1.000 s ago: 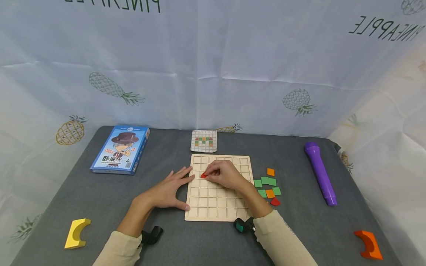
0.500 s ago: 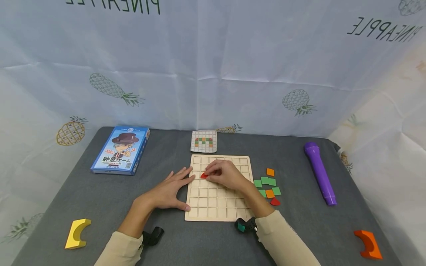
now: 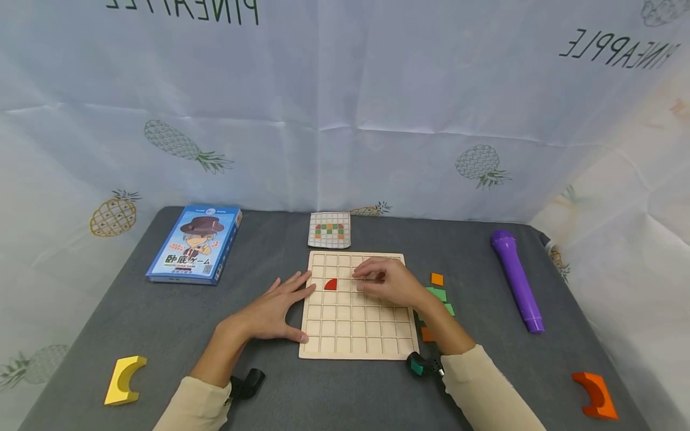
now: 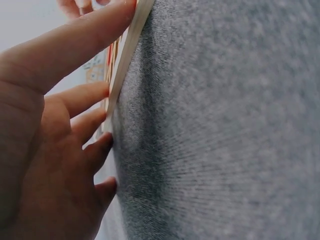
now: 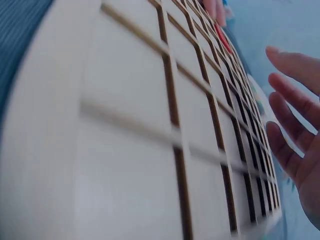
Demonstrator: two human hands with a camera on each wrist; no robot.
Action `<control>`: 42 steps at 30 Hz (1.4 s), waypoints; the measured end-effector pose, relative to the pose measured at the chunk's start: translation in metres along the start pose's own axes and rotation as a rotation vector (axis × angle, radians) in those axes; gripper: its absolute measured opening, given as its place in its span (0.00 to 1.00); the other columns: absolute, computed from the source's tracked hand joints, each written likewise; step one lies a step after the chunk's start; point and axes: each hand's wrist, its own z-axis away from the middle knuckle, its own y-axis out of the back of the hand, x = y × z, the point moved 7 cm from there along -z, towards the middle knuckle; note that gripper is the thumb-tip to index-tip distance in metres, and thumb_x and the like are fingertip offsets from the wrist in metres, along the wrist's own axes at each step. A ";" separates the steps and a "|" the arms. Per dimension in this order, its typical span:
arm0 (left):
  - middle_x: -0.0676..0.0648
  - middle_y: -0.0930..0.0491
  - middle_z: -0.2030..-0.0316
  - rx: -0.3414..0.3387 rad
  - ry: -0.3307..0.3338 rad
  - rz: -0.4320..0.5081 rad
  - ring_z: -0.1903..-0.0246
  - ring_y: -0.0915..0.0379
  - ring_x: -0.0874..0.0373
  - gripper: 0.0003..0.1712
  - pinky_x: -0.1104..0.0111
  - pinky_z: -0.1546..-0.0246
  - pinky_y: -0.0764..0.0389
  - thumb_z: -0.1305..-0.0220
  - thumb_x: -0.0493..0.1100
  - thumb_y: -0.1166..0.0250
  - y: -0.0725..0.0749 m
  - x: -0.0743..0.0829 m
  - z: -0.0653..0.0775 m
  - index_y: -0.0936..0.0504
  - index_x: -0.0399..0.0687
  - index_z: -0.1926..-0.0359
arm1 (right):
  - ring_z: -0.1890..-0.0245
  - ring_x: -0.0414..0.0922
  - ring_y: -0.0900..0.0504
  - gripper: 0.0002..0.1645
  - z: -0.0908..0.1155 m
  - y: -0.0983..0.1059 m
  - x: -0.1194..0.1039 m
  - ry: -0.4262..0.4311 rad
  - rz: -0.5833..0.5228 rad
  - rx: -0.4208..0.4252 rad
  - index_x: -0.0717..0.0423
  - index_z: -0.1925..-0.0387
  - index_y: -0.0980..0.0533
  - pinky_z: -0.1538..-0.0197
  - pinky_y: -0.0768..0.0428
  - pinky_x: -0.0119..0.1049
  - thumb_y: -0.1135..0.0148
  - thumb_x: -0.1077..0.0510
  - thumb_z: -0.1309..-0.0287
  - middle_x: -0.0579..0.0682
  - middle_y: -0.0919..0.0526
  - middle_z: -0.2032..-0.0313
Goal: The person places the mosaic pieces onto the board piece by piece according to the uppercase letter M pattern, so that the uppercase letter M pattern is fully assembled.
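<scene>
The left hand [image 3: 269, 314] has its fingers spread, gripping nothing; thumb and fingertips touch the left edge of the wooden grid board [image 3: 345, 345], apparently steadying it. The right hand [image 3: 392, 282] is over the board's right half, thumb and fingers apart, with no tile visible between them. The red quarter-round tile [image 3: 330, 285] lies in a cell toward the board's far left, its curved side facing far left. Good placing calls for light left-hand pressure so the board cannot slide, and for pinching each tile by its edges, turning it to match the pattern card [image 3: 330, 230] beyond the board, and settling it between the ridges. An orange tile [image 3: 437, 279] and green tiles [image 3: 439, 294] lie right of the board, some partly behind the right forearm.
</scene>
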 end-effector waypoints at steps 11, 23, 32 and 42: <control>0.43 0.54 0.17 0.005 -0.008 -0.013 0.18 0.60 0.39 0.62 0.33 0.22 0.59 0.51 0.63 0.21 -0.001 0.000 0.001 0.39 0.46 0.22 | 0.55 0.50 0.21 0.18 0.047 0.050 0.013 0.004 0.129 0.084 0.52 0.49 0.14 0.59 0.21 0.35 0.27 0.54 0.40 0.49 0.12 0.47; 0.42 0.55 0.17 -0.017 -0.006 -0.032 0.18 0.59 0.39 0.62 0.36 0.21 0.57 0.51 0.62 0.21 0.000 0.001 0.002 0.40 0.44 0.22 | 0.54 0.46 0.22 0.20 0.084 0.080 0.033 -0.061 0.235 0.158 0.48 0.48 0.14 0.57 0.23 0.36 0.25 0.53 0.43 0.46 0.11 0.48; 0.42 0.55 0.17 -0.017 -0.014 -0.030 0.18 0.58 0.39 0.62 0.36 0.21 0.56 0.51 0.63 0.21 0.001 0.001 0.001 0.39 0.43 0.22 | 0.52 0.44 0.22 0.20 0.104 0.088 0.045 -0.049 0.264 0.169 0.50 0.48 0.14 0.55 0.23 0.35 0.25 0.57 0.43 0.48 0.11 0.48; 0.42 0.56 0.17 -0.025 -0.029 -0.019 0.18 0.60 0.39 0.62 0.35 0.21 0.57 0.50 0.62 0.21 0.000 0.001 0.001 0.40 0.44 0.21 | 0.53 0.31 0.24 0.17 0.111 0.089 0.058 -0.105 0.253 0.165 0.44 0.50 0.13 0.55 0.24 0.31 0.25 0.54 0.43 0.47 0.10 0.49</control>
